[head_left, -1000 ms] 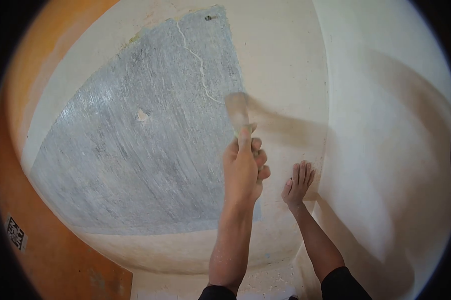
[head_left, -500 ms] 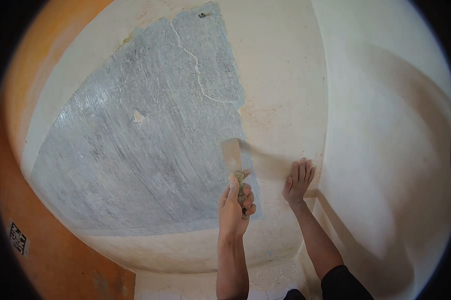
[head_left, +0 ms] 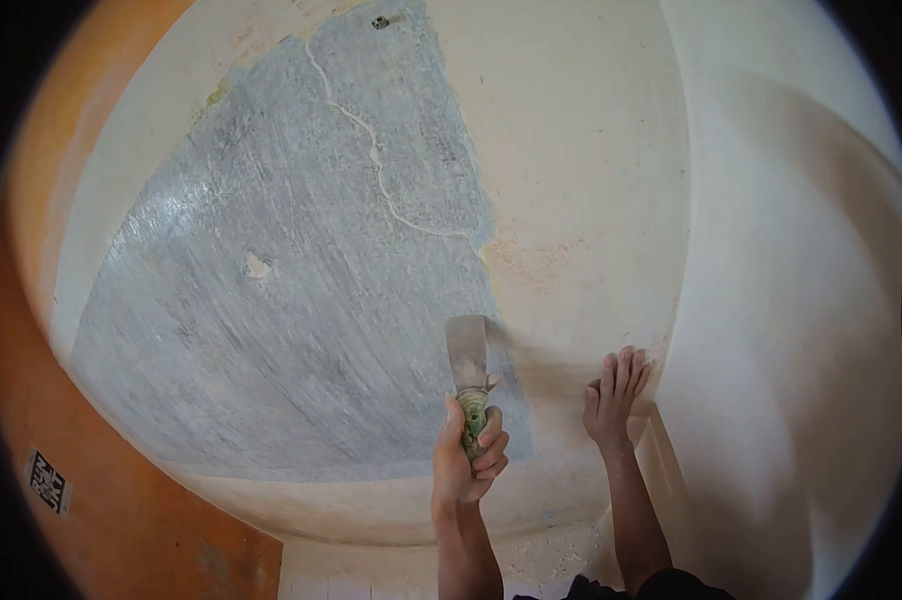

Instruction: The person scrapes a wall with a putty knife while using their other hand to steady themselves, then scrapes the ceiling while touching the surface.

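My left hand [head_left: 464,455] is wrapped round the green handle of a putty knife [head_left: 467,352], its thumb lying along the left side. The wide, dusty metal blade points up and overlaps the lower right part of a grey patch [head_left: 301,330] on the wall, near that patch's right edge. Farther right, my right hand [head_left: 616,400] lies with fingers outstretched against the cream wall [head_left: 571,200], close to the corner. A thin pale crack line [head_left: 376,160] winds down the upper part of the grey patch. Left of the blade is a small chipped pale spot [head_left: 257,266].
A white side wall [head_left: 761,300] meets the cream wall at the right. Along the lower left runs an orange surface [head_left: 171,520] bearing a black-and-white sticker [head_left: 48,483]. Pale crumbs [head_left: 561,555] are scattered low down. A small dark fixture [head_left: 380,22] sits near the patch's top.
The putty knife and my left hand appear lower in view. My right hand also sits lower and slightly right, still spread on the wall. The view itself has shifted a little.
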Motion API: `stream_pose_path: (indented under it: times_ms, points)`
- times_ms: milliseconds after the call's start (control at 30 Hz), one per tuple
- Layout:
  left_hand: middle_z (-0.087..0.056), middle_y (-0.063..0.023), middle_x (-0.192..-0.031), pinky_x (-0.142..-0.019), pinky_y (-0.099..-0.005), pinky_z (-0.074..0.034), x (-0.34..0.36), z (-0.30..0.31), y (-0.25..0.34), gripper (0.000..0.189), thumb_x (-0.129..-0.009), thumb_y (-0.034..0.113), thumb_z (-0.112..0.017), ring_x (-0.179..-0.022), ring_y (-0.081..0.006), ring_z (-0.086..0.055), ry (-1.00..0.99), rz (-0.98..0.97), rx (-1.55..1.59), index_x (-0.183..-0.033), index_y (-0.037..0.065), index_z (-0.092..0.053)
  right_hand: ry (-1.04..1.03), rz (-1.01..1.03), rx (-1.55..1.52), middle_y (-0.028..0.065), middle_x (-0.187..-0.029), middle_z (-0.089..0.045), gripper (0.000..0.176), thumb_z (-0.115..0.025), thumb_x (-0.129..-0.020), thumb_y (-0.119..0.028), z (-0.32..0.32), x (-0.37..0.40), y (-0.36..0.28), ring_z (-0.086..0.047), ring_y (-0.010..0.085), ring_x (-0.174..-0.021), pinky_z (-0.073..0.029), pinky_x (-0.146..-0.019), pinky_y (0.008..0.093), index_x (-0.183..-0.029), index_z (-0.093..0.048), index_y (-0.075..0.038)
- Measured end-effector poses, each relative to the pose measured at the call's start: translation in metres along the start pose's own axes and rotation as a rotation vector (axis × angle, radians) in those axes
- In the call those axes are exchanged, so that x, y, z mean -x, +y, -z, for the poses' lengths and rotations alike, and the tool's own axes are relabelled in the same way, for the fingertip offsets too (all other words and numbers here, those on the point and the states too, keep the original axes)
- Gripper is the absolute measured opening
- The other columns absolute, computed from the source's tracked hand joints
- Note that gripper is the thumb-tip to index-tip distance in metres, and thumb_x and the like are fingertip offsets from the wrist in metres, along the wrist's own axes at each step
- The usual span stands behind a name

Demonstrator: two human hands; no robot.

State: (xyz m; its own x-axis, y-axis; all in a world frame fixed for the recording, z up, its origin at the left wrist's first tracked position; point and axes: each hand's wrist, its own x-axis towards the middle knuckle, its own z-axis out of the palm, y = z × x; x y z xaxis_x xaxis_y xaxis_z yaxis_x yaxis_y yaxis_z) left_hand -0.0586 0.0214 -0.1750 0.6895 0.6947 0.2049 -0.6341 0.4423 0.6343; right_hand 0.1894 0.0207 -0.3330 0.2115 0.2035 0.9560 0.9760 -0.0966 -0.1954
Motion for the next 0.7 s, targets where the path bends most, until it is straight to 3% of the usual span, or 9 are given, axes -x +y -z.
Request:
stream_pose_path:
  times_ms: [67, 267, 433, 533, 600, 700]
  points:
    - [-0.039, 0.0030, -0.068, -0.034, -0.0176, -0.021, -0.001, -0.010, 0.010, 0.050, -0.108, 0.041, -0.031, -0.042, -0.0031, -0.024, 0.133, -0.013, -0.165, -0.142, 0.005, -0.040, -0.077, -0.014, -0.004, 0.0192, -0.163, -0.014, 0.060, -0.038, -0.104, -0.037, 0.007, 0.002, 0.000, -0.007, 0.0442, -0.150, 0.001, -0.116, 0.0655, -0.157, -0.023, -0.011]
    - [-0.038, 0.0026, -0.066, -0.033, -0.0190, -0.020, -0.005, -0.047, 0.034, 0.054, -0.108, 0.039, -0.034, -0.043, -0.0023, -0.025, 0.171, -0.049, -0.409, -0.139, -0.005, -0.043, -0.220, -0.039, 0.024, 0.0177, -0.165, 0.000, 0.071, -0.045, -0.102, -0.038, 0.016, 0.005, 0.000, 0.005, 0.0445, -0.150, 0.006, -0.114, 0.0689, -0.159, -0.011, -0.012]
    - [-0.043, 0.0023, -0.066, -0.036, -0.0198, -0.022, -0.004, -0.053, 0.029, 0.052, -0.108, 0.038, -0.039, -0.044, -0.0023, -0.030, 0.191, -0.100, -0.404, -0.134, -0.005, -0.049, -0.236, -0.048, 0.020, 0.0177, -0.165, 0.004, 0.078, -0.051, -0.099, -0.036, 0.021, 0.001, -0.003, 0.008, 0.0455, -0.150, 0.009, -0.112, 0.0700, -0.159, -0.008, -0.013]
    - [-0.042, 0.0021, -0.067, -0.035, -0.0196, -0.021, -0.012, -0.060, 0.022, 0.052, -0.108, 0.037, -0.039, -0.043, -0.0022, -0.028, 0.187, -0.137, -0.407, -0.135, -0.006, -0.048, -0.258, -0.025, 0.067, 0.0183, -0.164, 0.010, 0.072, -0.039, -0.104, -0.034, 0.023, -0.001, -0.006, 0.013, 0.0440, -0.149, 0.014, -0.115, 0.0627, -0.159, -0.001, -0.008]
    - [-0.042, 0.0020, -0.067, -0.033, -0.0193, -0.020, -0.016, -0.066, 0.023, 0.052, -0.108, 0.036, -0.039, -0.042, -0.0023, -0.026, 0.192, -0.159, -0.418, -0.137, -0.006, -0.045, -0.301, -0.089, -0.003, 0.0178, -0.164, 0.009, 0.083, -0.053, -0.098, -0.032, 0.022, 0.003, -0.003, 0.014, 0.0474, -0.148, 0.012, -0.111, 0.0705, -0.159, -0.001, -0.014]
    - [-0.040, 0.0025, -0.067, -0.035, -0.0184, -0.022, -0.020, -0.071, 0.020, 0.054, -0.108, 0.039, -0.038, -0.046, -0.0027, -0.030, 0.188, -0.140, -0.386, -0.137, -0.006, -0.045, -0.351, -0.129, -0.041, 0.0182, -0.164, 0.014, 0.084, -0.054, -0.098, -0.030, 0.026, 0.005, -0.004, 0.019, 0.0494, -0.146, 0.014, -0.110, 0.0699, -0.159, 0.001, -0.014]
